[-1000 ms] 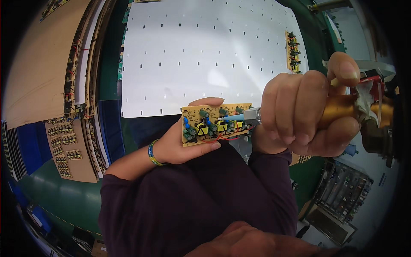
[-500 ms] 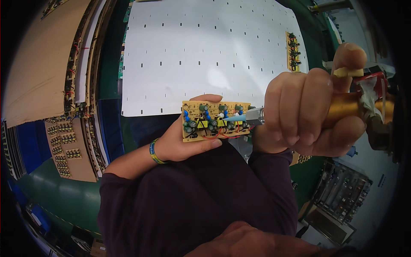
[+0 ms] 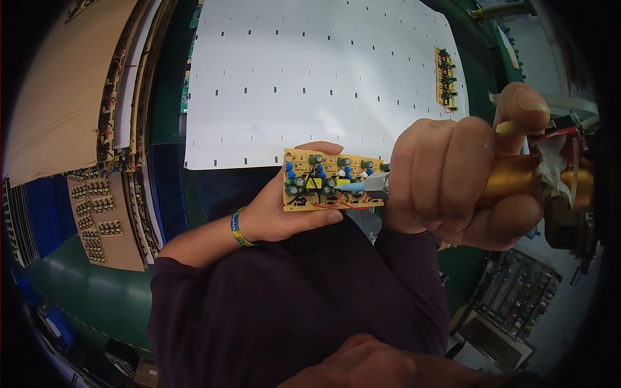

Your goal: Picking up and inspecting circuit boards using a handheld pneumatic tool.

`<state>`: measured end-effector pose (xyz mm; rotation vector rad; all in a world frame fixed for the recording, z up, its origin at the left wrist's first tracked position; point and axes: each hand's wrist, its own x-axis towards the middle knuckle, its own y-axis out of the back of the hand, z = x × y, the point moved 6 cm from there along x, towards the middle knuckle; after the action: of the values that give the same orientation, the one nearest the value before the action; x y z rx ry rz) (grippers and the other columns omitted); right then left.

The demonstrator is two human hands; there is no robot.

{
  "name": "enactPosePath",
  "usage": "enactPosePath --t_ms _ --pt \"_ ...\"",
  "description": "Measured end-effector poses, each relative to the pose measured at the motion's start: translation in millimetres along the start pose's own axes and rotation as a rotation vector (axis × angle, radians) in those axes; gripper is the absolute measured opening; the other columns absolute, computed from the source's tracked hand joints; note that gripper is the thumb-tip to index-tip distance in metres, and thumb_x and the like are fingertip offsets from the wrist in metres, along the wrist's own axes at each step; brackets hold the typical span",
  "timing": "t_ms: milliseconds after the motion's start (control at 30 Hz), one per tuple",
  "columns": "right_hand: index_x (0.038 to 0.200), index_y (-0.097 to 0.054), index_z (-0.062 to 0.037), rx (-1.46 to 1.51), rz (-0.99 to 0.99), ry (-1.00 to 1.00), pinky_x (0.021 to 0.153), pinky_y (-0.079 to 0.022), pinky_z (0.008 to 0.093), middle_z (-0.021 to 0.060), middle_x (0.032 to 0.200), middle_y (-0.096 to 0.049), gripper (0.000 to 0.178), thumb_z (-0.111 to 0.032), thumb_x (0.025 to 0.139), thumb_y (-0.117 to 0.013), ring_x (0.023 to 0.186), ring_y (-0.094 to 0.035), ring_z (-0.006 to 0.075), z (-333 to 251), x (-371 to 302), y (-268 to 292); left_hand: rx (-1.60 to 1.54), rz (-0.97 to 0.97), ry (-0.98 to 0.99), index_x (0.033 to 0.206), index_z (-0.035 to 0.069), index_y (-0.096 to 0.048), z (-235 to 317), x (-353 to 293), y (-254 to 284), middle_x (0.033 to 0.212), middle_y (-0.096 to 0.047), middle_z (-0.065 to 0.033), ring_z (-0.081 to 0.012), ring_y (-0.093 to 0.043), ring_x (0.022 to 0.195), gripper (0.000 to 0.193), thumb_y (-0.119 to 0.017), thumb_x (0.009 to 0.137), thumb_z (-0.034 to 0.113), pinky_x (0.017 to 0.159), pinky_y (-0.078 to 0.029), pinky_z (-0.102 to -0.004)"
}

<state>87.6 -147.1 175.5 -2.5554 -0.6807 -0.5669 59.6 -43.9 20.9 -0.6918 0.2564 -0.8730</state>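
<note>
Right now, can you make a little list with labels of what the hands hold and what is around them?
Left hand: holds a small yellow circuit board flat on its fingers, thumb on the top edge.
Right hand: wrapped around a brass-coloured tool, its grey tip at the board's right end.
Wrist: yellow and blue band.
Behind: white sheet with small slots.
Far left: trays of more boards.

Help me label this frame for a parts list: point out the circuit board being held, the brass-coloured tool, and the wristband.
circuit board (image 3: 323,187), head view, on its component-covered top face.
brass-coloured tool (image 3: 508,181), head view, on its bare barrel beside the right hand's fingers.
wristband (image 3: 238,227), head view, on the band at the left wrist.
</note>
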Motion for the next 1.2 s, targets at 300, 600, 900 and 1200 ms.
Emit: enactPosePath --t_ms 300,600,900,1200 --pt "0.130 -0.027 -0.0096 -0.014 0.005 0.027 0.041 -0.046 0.0204 0.0011 0.059 -0.051 0.050 -0.027 0.092 -0.054 0.045 -0.049 0.0089 -2.5 -0.7 -0.3 0.018 -0.003 0.011 0.135 0.007 -0.027 -1.5 0.0 -0.2 0.121 -0.050 -0.0070 -0.0137 -0.050 0.112 0.070 -0.066 0.078 -0.004 0.093 -0.044 -0.0291" --pt "0.130 -0.027 -0.0088 -0.005 -0.021 0.029 0.039 -0.046 0.0203 0.0016 0.059 -0.051 0.050 -0.027 0.092 -0.054 0.045 -0.049 0.0091 -0.8 -0.6 -0.9 0.013 -0.004 0.012 0.134 0.006 -0.027 -2.5 0.2 -0.1 0.121 -0.049 -0.0071 -0.0134 -0.050 0.112 0.069 -0.066 0.078 -0.004 0.093 -0.043 -0.0288" --pt "0.132 -0.022 -0.0075 -0.026 0.013 0.059 0.038 -0.045 0.0205 0.0029 0.060 -0.053 0.056 -0.025 0.091 -0.055 0.044 -0.049 0.0099 -6.1 -3.2 2.3 -0.014 0.015 0.031 0.136 0.005 -0.025 -1.1 -1.3 -0.1 0.123 -0.046 -0.0068 -0.0145 -0.047 0.115 0.073 -0.068 0.077 -0.003 0.095 -0.042 -0.0301" --pt "0.127 -0.027 -0.0064 -0.017 -0.019 0.040 0.038 -0.044 0.0207 0.0016 0.057 -0.052 0.049 -0.026 0.091 -0.054 0.043 -0.049 0.0093 -2.8 -5.1 1.6 0.033 0.013 0.003 0.137 0.006 -0.023 0.1 -1.8 1.0 0.126 -0.042 -0.0061 -0.0144 -0.044 0.118 0.077 -0.068 0.075 -0.003 0.097 -0.039 -0.0299"
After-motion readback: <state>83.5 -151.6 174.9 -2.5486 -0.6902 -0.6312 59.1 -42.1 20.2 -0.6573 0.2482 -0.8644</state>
